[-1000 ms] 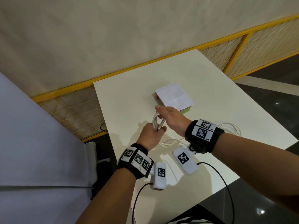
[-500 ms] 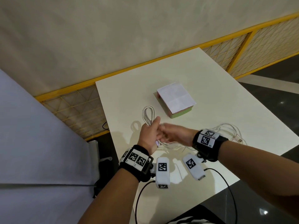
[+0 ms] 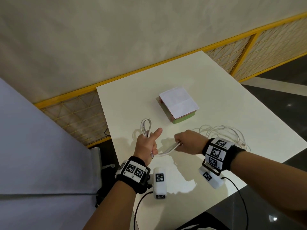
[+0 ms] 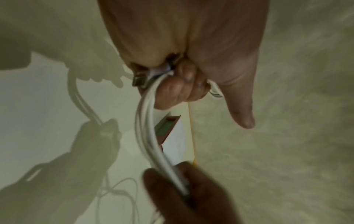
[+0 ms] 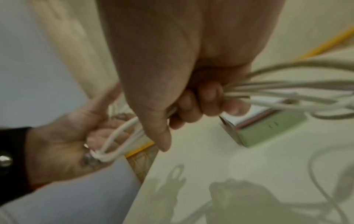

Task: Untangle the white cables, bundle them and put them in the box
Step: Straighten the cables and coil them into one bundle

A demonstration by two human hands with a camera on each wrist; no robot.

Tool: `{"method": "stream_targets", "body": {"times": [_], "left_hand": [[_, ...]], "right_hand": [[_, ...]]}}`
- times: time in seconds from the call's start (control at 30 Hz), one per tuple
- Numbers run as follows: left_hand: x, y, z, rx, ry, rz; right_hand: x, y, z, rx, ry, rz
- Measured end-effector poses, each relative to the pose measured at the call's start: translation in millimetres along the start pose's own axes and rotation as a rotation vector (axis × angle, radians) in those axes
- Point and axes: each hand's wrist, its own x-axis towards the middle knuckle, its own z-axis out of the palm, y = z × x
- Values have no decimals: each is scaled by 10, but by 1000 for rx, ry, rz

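Observation:
My left hand grips a folded bundle of white cable; its loop stands up above the fist and the thumb sticks out. A short run of cable strands sags from that fist to my right hand, whose fingers curl round the strands. In the left wrist view a metal USB plug pokes out beside the curled fingers. More loose white cable lies tangled on the table behind the right wrist. The box, green-sided and covered with white paper, sits beyond both hands.
The white table ends close to my left hand at its left edge, with a yellow mesh fence below. Black cords trail from the wrist cameras across the near table edge.
My right hand came away from above the left fist and moved right, drawing a run of cable out between the hands. The left hand's thumb now sticks out.

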Motion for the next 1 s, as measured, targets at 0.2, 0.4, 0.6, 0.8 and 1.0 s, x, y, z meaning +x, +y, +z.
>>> {"method": "stream_targets", "body": {"times": [0.2, 0.4, 0.6, 0.8, 1.0], "left_hand": [[-83, -23, 194, -149, 43, -119], [-112, -71, 272, -50, 13, -96], [-197, -100, 336, 53, -48, -31], [-226, -159, 330, 167, -142, 91], [-231, -139, 314, 296, -197, 245]], "right_hand": [[-2, -251, -85, -58, 520, -245], [65, -332, -227, 121, 624, -167], [185, -282, -250, 308, 415, -54], [188, -308, -393, 267, 201, 49], [203, -315, -370, 152, 298, 45]]}}
